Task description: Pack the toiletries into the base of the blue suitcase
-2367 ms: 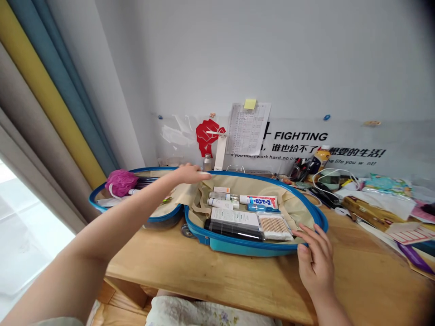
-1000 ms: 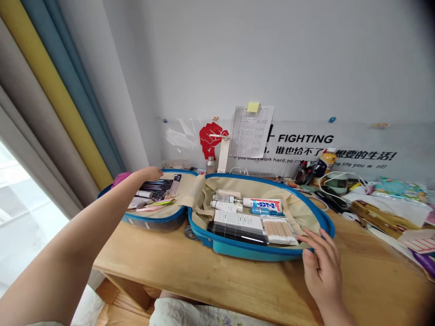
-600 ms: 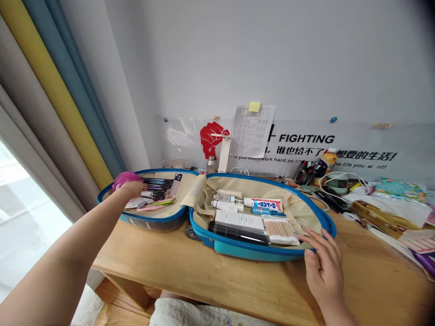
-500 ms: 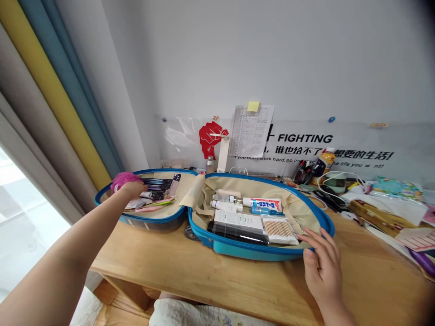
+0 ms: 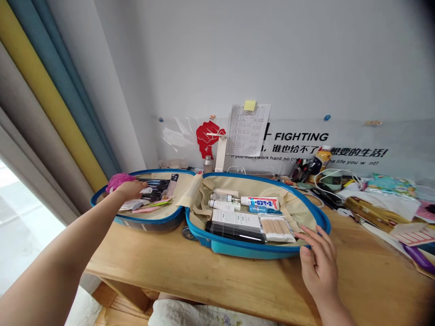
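An open blue suitcase (image 5: 258, 254) with a beige lining lies on the table. In its left half, my left hand (image 5: 131, 189) is closed around what looks like a small white tube (image 5: 146, 190), its fingertips partly hidden. Beside the hand are a pink bath puff (image 5: 118, 181), dark-handled brushes (image 5: 158, 184) and a pink flat packet (image 5: 149, 208). My right hand (image 5: 319, 258) rests open at the near right rim, fingers spread. Nearest to it is a pack of cotton swabs (image 5: 276, 228). The right half also holds a toothpaste box (image 5: 260, 202), a white box (image 5: 235, 219) and a black case (image 5: 234, 231).
Behind the suitcase stand a small clear bottle (image 5: 208, 164) and a white lamp (image 5: 220, 154). Pens, a yellow-orange bottle (image 5: 321, 159), cables and a gold pouch (image 5: 370, 213) crowd the right side. The wooden table's (image 5: 170, 262) front edge runs below; curtains (image 5: 50, 90) hang left.
The whole view has shifted slightly, moving things a little to the left. My left hand has risen slightly along with the white tube. My right hand keeps its place at the rim.
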The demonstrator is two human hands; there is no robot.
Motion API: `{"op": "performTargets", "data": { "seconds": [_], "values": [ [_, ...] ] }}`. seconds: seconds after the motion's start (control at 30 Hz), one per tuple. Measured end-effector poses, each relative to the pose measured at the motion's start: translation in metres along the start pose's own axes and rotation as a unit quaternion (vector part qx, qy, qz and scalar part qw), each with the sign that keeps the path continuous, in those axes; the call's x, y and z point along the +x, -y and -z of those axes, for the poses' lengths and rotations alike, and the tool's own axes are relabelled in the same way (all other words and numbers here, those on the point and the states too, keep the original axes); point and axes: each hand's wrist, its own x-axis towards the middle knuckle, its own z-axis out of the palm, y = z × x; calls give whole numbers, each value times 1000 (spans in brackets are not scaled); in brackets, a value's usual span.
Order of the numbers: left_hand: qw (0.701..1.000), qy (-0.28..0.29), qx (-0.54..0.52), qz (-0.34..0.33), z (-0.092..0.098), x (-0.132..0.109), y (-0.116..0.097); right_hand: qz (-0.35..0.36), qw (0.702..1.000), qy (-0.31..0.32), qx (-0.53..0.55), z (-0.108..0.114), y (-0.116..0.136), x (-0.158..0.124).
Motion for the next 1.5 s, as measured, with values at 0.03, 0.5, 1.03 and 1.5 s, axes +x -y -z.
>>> {"op": "performTargets", "data": {
  "seconds": [0.03,0.5,1.03,1.5],
  "values": [
    [1000,-17,-5,5,6,1,-2,1,1000,-1,1,0,0,0],
    [956,-105,-123,-244,125,74,-198,-11,1000,-2,21,-1,0,0],
    [965,-17,-109,-237,88,115,-256,-14,1000,3,17,1,2,0],
    [961,-49,-128,-239,91,106,-255,-15,1000,7,11,1,2,0]
  ]
}}
